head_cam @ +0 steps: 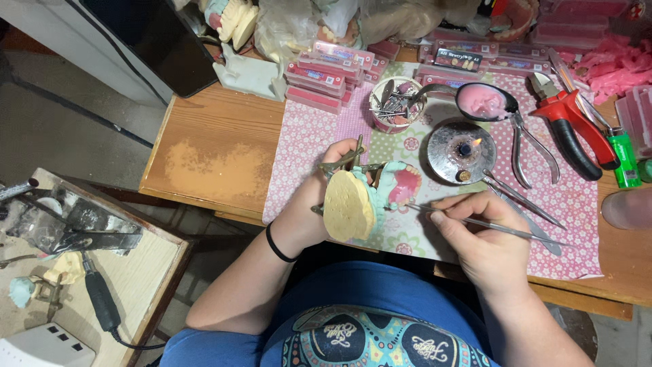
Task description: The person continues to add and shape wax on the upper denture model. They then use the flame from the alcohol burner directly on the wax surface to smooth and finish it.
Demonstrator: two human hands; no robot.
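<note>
Your left hand (pixel 309 204) is closed around a dental articulator (pixel 360 194), its grip wrapped about the brass-coloured frame, with the round yellowish plaster base turned toward you. The piece is held above the near edge of the surface (pixel 217 149), over the pink patterned cloth (pixel 305 146). A pale green cast sits between the plaster base and a pink wax denture (pixel 406 185), which faces to your right. A black band (pixel 278 246) circles your left wrist.

Your right hand (pixel 479 234) pinches a thin metal instrument (pixel 475 221) between thumb and fingers, pen fashion. Its fine tip reaches left and meets the lower edge of the pink wax denture; the long handle runs out to the right past your knuckles.

Just beyond the denture stands a small spirit burner (pixel 462 151) with a round metal top and a lit flame. Behind it lies a spoon-like ladle (pixel 483 102) filled with pink wax. A small cup of metal tools (pixel 396 103) stands to the left of the ladle. Metal pliers (pixel 533 146) and further slim instruments lie beside the burner on the cloth. Red-handled cutters (pixel 577 126) lie to the far right, next to a green lighter (pixel 623 158). Flat pink boxes (pixel 326 76) are stacked along the back of the surface, and crumpled pink wax sheets (pixel 611 64) lie in the far right corner. At your left a lower bench (pixel 102 272) carries a dark metal device and plaster pieces.
</note>
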